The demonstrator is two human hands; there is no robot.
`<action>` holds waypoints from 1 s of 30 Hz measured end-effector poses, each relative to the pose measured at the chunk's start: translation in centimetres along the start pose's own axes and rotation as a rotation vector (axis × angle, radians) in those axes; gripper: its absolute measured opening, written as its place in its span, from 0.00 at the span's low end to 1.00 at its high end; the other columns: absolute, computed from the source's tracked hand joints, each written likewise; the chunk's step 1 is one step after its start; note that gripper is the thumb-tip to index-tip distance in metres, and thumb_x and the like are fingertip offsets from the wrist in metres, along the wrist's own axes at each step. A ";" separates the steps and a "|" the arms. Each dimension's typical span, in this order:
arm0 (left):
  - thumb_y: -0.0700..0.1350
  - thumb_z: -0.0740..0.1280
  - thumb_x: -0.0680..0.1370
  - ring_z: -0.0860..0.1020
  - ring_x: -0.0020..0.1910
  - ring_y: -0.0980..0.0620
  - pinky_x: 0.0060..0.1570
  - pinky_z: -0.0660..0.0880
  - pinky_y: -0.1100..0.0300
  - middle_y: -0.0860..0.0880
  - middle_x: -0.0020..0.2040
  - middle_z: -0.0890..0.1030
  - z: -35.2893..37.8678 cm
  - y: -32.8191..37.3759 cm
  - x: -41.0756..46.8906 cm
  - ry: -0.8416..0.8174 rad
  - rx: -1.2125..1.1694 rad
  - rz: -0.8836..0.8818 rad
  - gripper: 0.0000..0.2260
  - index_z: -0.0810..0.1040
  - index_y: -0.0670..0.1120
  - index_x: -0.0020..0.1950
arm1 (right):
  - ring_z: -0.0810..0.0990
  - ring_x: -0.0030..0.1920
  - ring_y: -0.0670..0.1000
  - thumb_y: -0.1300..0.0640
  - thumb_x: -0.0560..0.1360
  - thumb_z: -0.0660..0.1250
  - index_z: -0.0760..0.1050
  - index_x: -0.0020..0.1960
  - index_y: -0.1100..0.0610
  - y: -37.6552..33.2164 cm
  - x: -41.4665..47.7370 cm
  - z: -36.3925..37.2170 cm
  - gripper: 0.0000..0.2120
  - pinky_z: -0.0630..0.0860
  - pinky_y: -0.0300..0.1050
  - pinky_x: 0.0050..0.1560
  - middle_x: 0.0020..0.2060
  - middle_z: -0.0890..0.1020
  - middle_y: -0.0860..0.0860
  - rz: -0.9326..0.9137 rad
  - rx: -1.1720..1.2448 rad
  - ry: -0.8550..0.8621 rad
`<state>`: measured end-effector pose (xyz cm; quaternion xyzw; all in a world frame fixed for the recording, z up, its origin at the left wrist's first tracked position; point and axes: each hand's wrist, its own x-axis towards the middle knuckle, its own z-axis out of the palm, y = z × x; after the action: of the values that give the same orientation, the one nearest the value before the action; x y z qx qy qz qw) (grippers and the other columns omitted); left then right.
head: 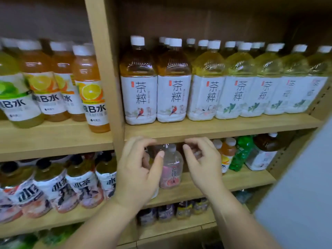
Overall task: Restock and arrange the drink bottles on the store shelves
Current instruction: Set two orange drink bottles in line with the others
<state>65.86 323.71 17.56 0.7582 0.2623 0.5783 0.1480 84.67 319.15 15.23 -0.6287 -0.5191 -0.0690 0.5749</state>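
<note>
Most of a clear bottle (152, 153) hidden behind left hand (138, 169), only blurred neck and pale base showing. Fingers and thumb curled about it; real grip or not, cannot tell. Between both hands, on middle shelf (233, 180): pink-labelled bottle (171, 169), upright, cap up. Right hand (203, 162) palm facing left, fingers hooked; holding anything, cannot tell.

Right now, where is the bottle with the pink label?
Head view, centre: it stands between the left hand and the right hand, on the shelf directly under the row of white-labelled tea bottles, left of an orange drink bottle.
</note>
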 end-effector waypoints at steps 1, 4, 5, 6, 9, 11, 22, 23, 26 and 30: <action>0.50 0.68 0.78 0.73 0.36 0.57 0.41 0.68 0.71 0.61 0.48 0.71 1.7 0.3 -0.6 -0.051 -0.006 -0.040 0.10 0.77 0.52 0.58 | 0.79 0.45 0.41 0.58 0.78 0.71 0.83 0.51 0.54 2.0 -0.3 -1.2 0.03 0.72 0.28 0.46 0.45 0.80 0.45 0.048 -0.027 -0.004; 0.51 0.71 0.76 0.75 0.37 0.55 0.40 0.67 0.72 0.62 0.46 0.72 7.4 0.5 -2.0 -0.217 0.004 -0.195 0.10 0.77 0.53 0.56 | 0.79 0.45 0.40 0.59 0.77 0.73 0.82 0.52 0.53 7.8 -0.8 -4.9 0.04 0.71 0.29 0.46 0.47 0.78 0.47 0.210 -0.118 -0.068; 0.51 0.73 0.76 0.74 0.38 0.56 0.41 0.67 0.70 0.62 0.47 0.72 9.4 0.4 -2.3 -0.278 0.028 -0.254 0.12 0.78 0.53 0.57 | 0.79 0.44 0.41 0.58 0.78 0.73 0.82 0.54 0.53 9.5 -0.7 -6.0 0.05 0.73 0.33 0.47 0.48 0.78 0.48 0.262 -0.144 -0.104; 0.51 0.74 0.76 0.74 0.40 0.56 0.43 0.68 0.67 0.61 0.48 0.73 11.4 0.2 -2.6 -0.337 0.060 -0.309 0.14 0.78 0.52 0.59 | 0.79 0.44 0.42 0.57 0.78 0.73 0.82 0.55 0.53 11.0 -0.5 -7.0 0.07 0.75 0.39 0.47 0.50 0.77 0.49 0.313 -0.165 -0.138; 0.52 0.76 0.75 0.78 0.49 0.51 0.50 0.70 0.60 0.55 0.55 0.76 17.0 -0.3 -3.0 -0.468 0.093 -0.449 0.20 0.77 0.49 0.65 | 0.79 0.46 0.51 0.56 0.78 0.73 0.80 0.62 0.56 14.7 1.2 -9.7 0.13 0.72 0.43 0.49 0.53 0.74 0.49 0.387 -0.222 -0.210; 0.52 0.76 0.75 0.79 0.49 0.48 0.48 0.71 0.58 0.52 0.56 0.78 20.2 -0.5 -2.9 -0.512 0.091 -0.546 0.21 0.77 0.49 0.66 | 0.77 0.51 0.53 0.54 0.78 0.73 0.78 0.62 0.58 16.5 3.1 -10.8 0.15 0.67 0.41 0.49 0.53 0.72 0.51 0.396 -0.282 -0.285; 0.58 0.69 0.79 0.79 0.62 0.39 0.57 0.76 0.54 0.44 0.64 0.82 30.7 -1.9 0.3 -0.667 0.323 -0.628 0.22 0.76 0.48 0.68 | 0.80 0.59 0.63 0.54 0.82 0.63 0.75 0.68 0.64 21.9 8.9 -11.1 0.19 0.78 0.50 0.56 0.59 0.82 0.61 0.475 -0.467 -0.712; 0.55 0.70 0.79 0.78 0.64 0.40 0.60 0.76 0.54 0.44 0.66 0.81 31.0 -1.9 0.4 -0.627 0.291 -0.641 0.21 0.76 0.49 0.69 | 0.81 0.57 0.63 0.54 0.82 0.64 0.75 0.68 0.64 22.1 8.5 -11.0 0.19 0.79 0.51 0.56 0.57 0.83 0.60 0.469 -0.453 -0.692; 0.49 0.72 0.79 0.78 0.64 0.39 0.62 0.75 0.53 0.43 0.66 0.80 31.2 -1.7 0.5 -0.541 0.279 -0.652 0.20 0.76 0.48 0.70 | 0.82 0.52 0.62 0.49 0.81 0.67 0.72 0.68 0.59 22.9 7.0 -11.2 0.20 0.76 0.49 0.47 0.46 0.80 0.53 0.467 -0.383 -0.576; 0.51 0.73 0.78 0.79 0.61 0.41 0.59 0.76 0.52 0.44 0.62 0.80 30.8 -1.0 -0.4 -0.514 0.268 -0.617 0.19 0.78 0.48 0.68 | 0.79 0.59 0.58 0.41 0.78 0.70 0.70 0.66 0.53 23.7 4.8 -11.5 0.23 0.75 0.49 0.52 0.58 0.79 0.53 0.493 -0.300 -0.523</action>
<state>94.97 326.76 7.85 0.7762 0.5044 0.2598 0.2750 110.08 317.48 6.84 -0.8080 -0.4655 0.1589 0.3242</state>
